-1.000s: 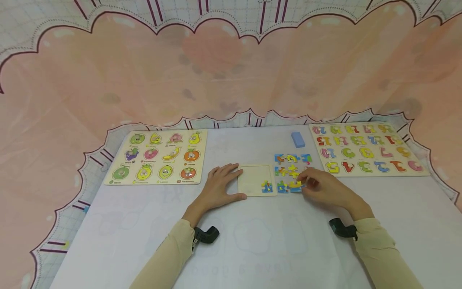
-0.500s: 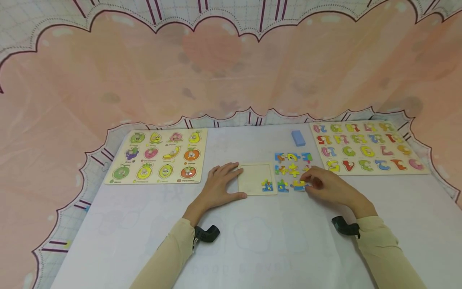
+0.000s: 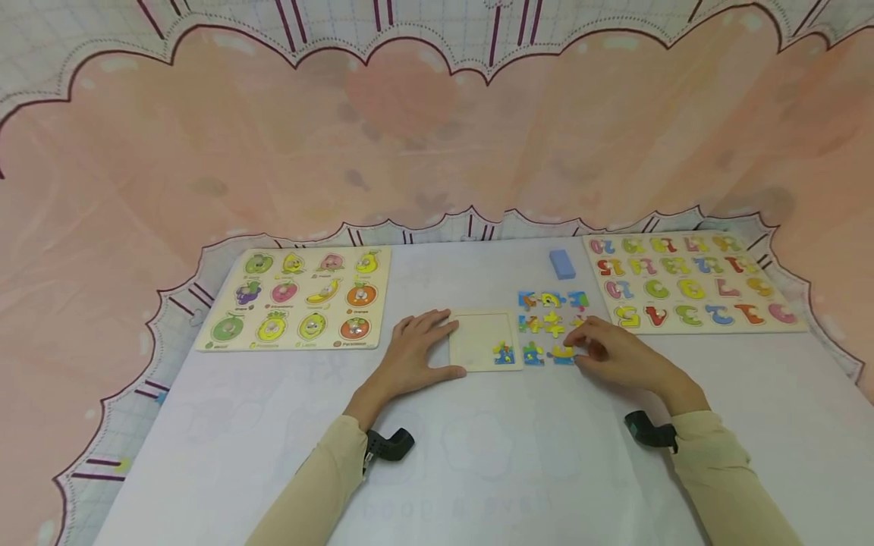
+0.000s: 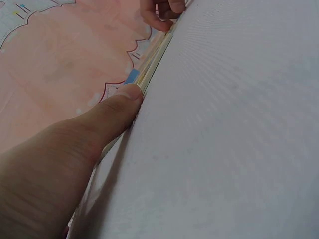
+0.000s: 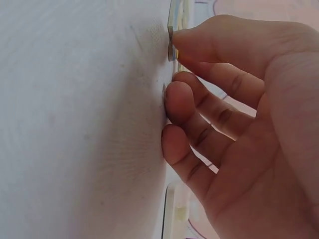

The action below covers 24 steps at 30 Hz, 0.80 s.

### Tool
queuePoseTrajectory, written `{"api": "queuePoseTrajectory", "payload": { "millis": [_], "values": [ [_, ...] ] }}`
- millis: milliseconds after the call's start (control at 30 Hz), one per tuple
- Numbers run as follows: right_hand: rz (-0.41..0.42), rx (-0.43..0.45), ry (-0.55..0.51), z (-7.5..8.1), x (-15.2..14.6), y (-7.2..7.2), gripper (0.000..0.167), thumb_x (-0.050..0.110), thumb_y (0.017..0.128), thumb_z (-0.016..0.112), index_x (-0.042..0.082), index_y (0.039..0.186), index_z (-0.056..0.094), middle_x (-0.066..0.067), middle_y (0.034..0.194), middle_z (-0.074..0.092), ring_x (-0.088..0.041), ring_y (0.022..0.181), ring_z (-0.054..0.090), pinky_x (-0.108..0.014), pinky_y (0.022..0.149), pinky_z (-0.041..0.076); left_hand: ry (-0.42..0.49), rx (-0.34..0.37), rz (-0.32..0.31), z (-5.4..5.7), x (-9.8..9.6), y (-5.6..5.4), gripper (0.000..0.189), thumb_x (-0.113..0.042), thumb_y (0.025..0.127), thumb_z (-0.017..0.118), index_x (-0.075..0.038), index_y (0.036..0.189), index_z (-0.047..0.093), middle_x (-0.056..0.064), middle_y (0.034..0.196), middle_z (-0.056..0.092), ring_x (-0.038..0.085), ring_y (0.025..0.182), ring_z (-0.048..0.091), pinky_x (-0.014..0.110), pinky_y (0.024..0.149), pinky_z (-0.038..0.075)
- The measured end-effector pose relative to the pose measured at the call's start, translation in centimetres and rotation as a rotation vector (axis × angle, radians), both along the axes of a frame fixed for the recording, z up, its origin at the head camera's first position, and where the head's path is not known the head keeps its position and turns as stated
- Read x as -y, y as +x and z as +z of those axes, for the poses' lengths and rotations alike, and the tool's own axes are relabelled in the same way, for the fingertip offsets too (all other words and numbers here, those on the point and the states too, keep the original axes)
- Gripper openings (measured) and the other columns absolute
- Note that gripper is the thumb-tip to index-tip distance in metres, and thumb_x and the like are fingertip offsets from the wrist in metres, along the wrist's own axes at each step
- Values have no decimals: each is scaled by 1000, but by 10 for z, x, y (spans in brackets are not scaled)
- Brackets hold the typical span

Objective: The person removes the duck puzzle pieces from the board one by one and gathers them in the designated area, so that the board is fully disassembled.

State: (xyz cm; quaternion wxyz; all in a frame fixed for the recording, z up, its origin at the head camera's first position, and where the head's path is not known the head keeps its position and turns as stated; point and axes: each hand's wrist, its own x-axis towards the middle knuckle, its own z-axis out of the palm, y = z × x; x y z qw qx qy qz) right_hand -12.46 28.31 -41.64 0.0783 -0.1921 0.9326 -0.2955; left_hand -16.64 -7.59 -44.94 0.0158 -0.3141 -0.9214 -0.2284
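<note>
My left hand (image 3: pixel 414 353) rests beside a small pale puzzle board (image 3: pixel 478 341), its thumb and fingertips touching the left side. One jigsaw piece (image 3: pixel 504 353) lies in the board's lower right corner. Right of the board, several blue and yellow jigsaw pieces (image 3: pixel 553 322) lie in loose rows. My right hand (image 3: pixel 617 356) pinches a yellow and blue jigsaw piece (image 3: pixel 561 355) in the nearest row between thumb and index finger. In the right wrist view that piece (image 5: pixel 171 50) stands partly behind the thumb, and the other fingers are loosely bent near the tabletop.
A fruit picture board (image 3: pixel 300 298) lies to the left and a number board (image 3: pixel 696 284) to the right. A blue block (image 3: pixel 563 264) sits behind the loose pieces. The white tabletop (image 3: pixel 464 470) meets a pink patterned cloth (image 3: pixel 423 152) at the back.
The pinched jigsaw piece has shifted slightly right, away from the piece beside it, with my right hand. My left hand has stayed at the board.
</note>
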Motion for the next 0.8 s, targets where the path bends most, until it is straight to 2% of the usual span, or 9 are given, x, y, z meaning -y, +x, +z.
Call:
{"api": "queuePoseTrajectory", "payload": {
  "millis": [300,500,667,800],
  "values": [
    [2,-106,-29,-3,11,-3,16,14,89,64,16,105,64,5,94,57,-8,80,48,-19,67,44,7,12,0,1,1,1,79,-58,75,69,-21,141,46,0,151,36,22,141,30,51,114,18],
    [38,-116,-47,-2,27,-6,17,15,89,65,14,106,64,6,96,58,-9,83,50,-20,67,46,13,1,-5,-1,1,0,79,-58,75,69,-21,141,46,1,151,37,22,140,31,51,113,19],
    [58,-93,-13,2,42,-7,20,19,89,65,16,108,63,7,98,58,-9,84,51,-21,70,46,8,-3,-5,-2,2,0,79,-58,75,69,-21,141,46,1,151,37,22,140,31,52,113,19],
    [96,-117,10,4,55,-10,22,19,88,66,14,110,63,4,99,59,-10,86,53,-23,73,48,0,-7,-2,-1,2,0,79,-59,75,69,-21,141,46,1,151,36,22,141,30,52,113,19]
  ]
}}
